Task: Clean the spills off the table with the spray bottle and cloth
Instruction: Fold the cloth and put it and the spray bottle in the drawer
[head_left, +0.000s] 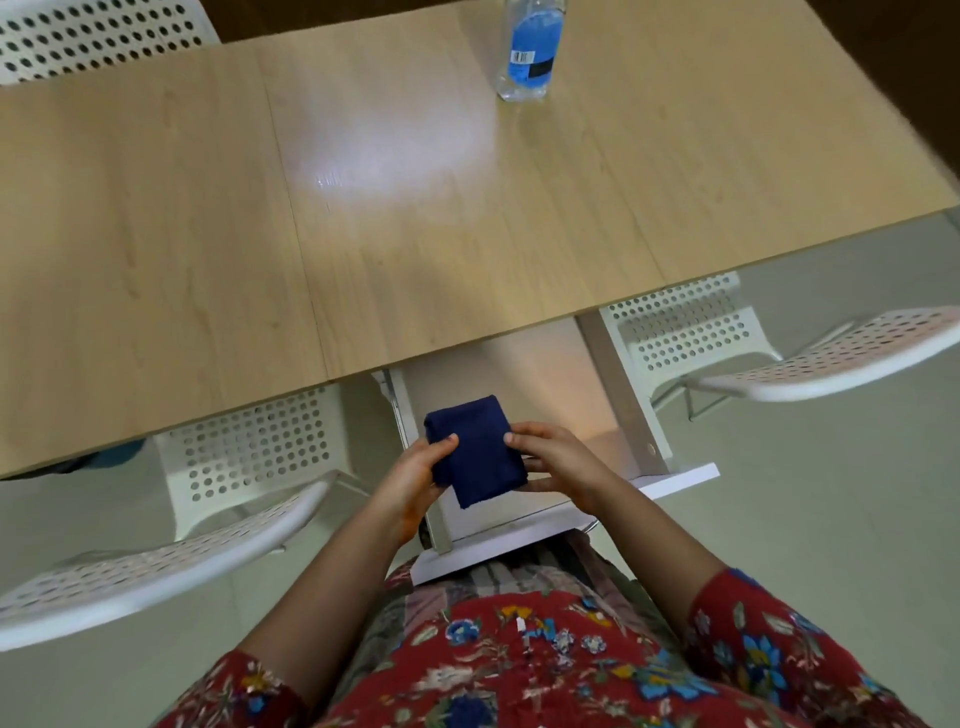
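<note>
A folded dark blue cloth (475, 449) is held below the near edge of the wooden table (208, 234), in front of my body. My left hand (415, 475) grips its left side, thumb on top. My right hand (556, 460) holds its right side, thumb on the cloth's edge and fingers underneath. A clear bottle with a blue label (530, 52) stands upright at the far side of the table; its top is cut off by the frame. A faint wet sheen (332, 179) shows near the table's middle under a light glare.
White perforated chairs stand at the near left (171, 551), the near right (810, 358) and the far left (93, 36). The table's white leg and foot (561, 525) sit between me and the table. Pale floor lies around.
</note>
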